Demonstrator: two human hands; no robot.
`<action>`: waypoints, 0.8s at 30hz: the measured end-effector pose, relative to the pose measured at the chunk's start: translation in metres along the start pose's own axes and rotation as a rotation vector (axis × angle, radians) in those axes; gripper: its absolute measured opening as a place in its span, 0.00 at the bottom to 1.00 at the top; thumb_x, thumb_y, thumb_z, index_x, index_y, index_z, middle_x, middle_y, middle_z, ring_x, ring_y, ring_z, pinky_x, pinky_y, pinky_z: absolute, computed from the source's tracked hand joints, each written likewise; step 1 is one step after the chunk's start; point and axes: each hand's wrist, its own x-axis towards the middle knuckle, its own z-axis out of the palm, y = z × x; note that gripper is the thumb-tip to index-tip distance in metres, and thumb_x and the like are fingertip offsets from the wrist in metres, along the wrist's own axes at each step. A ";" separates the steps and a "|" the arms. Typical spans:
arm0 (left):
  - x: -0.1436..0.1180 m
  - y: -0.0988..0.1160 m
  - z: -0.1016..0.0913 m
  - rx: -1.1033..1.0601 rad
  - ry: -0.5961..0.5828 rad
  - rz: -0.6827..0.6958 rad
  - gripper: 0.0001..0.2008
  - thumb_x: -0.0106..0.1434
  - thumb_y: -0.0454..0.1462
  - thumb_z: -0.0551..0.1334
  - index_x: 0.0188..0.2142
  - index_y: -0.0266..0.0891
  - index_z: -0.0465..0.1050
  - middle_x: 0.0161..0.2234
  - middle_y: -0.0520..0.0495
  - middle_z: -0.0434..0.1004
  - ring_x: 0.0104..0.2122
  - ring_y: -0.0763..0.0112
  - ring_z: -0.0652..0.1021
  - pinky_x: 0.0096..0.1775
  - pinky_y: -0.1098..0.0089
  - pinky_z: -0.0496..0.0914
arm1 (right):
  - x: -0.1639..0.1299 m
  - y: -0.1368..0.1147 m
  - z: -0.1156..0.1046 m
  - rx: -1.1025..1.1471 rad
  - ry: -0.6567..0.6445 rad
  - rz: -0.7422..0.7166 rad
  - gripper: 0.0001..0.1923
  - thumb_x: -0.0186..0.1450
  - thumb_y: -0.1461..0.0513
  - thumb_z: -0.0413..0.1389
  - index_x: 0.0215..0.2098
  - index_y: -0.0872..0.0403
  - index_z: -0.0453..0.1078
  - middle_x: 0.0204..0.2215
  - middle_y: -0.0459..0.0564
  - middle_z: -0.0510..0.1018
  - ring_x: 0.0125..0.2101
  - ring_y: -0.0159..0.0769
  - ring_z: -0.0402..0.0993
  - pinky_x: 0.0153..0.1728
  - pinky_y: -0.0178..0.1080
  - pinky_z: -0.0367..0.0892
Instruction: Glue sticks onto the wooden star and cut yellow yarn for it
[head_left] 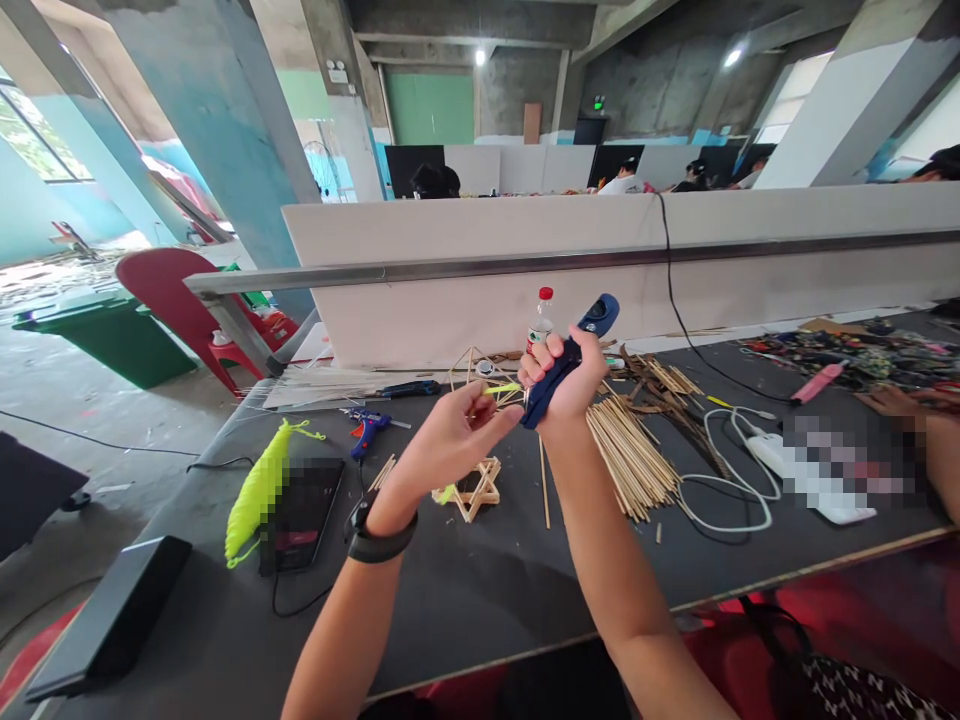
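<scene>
My right hand (566, 375) is raised above the table with its fingers wrapped round a dark blue hand tool (600, 315). One rounded end sticks out above the fist and the other points down toward my left hand; its exact kind I cannot make out. My left hand (469, 430) is closed in a pinch beside it, on a short yellow-green strand (502, 388) that reaches toward the tool. Under my left hand, a small star-shaped frame of wooden sticks (487, 490) rests on the table, with a bit of yellow-green on it. Another thin stick frame stands behind, partly hidden.
A bundle of wooden sticks (634, 460) lies right of my forearm, near a white cable (757, 525). Yellow-green yarn (259, 490), a phone-like dark slab (319, 510) and a blue glue gun (367, 432) are left. A red-capped bottle (541, 318) stands behind. Another person's hand is far right.
</scene>
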 end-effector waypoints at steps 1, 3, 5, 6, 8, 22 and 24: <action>0.001 -0.002 0.004 0.004 -0.003 0.005 0.19 0.63 0.42 0.69 0.26 0.41 0.59 0.24 0.56 0.53 0.24 0.75 0.56 0.26 0.70 0.52 | -0.003 0.001 0.004 0.003 -0.009 -0.006 0.26 0.59 0.44 0.56 0.20 0.49 0.50 0.15 0.38 0.52 0.14 0.26 0.51 0.16 0.34 0.53; 0.005 -0.007 0.008 -0.047 -0.018 0.005 0.17 0.67 0.45 0.66 0.28 0.40 0.64 0.24 0.55 0.56 0.24 0.75 0.57 0.26 0.70 0.52 | -0.010 0.004 0.011 -0.003 -0.013 -0.024 0.25 0.59 0.44 0.56 0.19 0.49 0.50 0.15 0.38 0.52 0.14 0.26 0.50 0.16 0.34 0.52; 0.008 -0.012 0.010 -0.163 -0.025 -0.013 0.16 0.67 0.48 0.65 0.31 0.40 0.67 0.25 0.55 0.60 0.24 0.76 0.59 0.25 0.70 0.53 | -0.015 0.005 0.017 -0.034 -0.011 -0.036 0.25 0.60 0.44 0.55 0.19 0.49 0.50 0.14 0.39 0.53 0.14 0.27 0.50 0.16 0.34 0.51; 0.009 -0.014 0.011 -0.225 -0.022 -0.029 0.16 0.67 0.48 0.66 0.32 0.39 0.68 0.25 0.54 0.61 0.23 0.76 0.60 0.25 0.71 0.54 | -0.017 0.005 0.018 -0.052 -0.014 -0.038 0.25 0.60 0.44 0.54 0.19 0.49 0.50 0.14 0.39 0.53 0.14 0.27 0.50 0.16 0.35 0.51; 0.011 -0.016 0.013 -0.324 0.001 -0.066 0.16 0.64 0.47 0.68 0.32 0.39 0.69 0.26 0.53 0.65 0.24 0.77 0.63 0.25 0.72 0.56 | -0.020 0.006 0.021 -0.071 -0.031 -0.034 0.25 0.61 0.44 0.52 0.19 0.49 0.50 0.14 0.39 0.53 0.14 0.27 0.51 0.17 0.35 0.51; 0.012 -0.022 0.001 -0.364 -0.302 -0.112 0.31 0.56 0.49 0.75 0.25 0.43 0.50 0.20 0.55 0.69 0.19 0.81 0.66 0.20 0.77 0.59 | -0.015 0.005 0.011 0.313 0.214 -0.081 0.18 0.64 0.50 0.50 0.22 0.50 0.54 0.17 0.38 0.56 0.15 0.26 0.55 0.17 0.32 0.55; 0.011 -0.021 0.002 -0.316 -0.242 -0.051 0.30 0.55 0.49 0.75 0.25 0.43 0.51 0.22 0.53 0.71 0.21 0.78 0.70 0.22 0.76 0.64 | -0.015 0.006 0.009 0.304 0.207 -0.100 0.19 0.64 0.49 0.51 0.23 0.50 0.55 0.17 0.38 0.57 0.15 0.26 0.56 0.18 0.32 0.57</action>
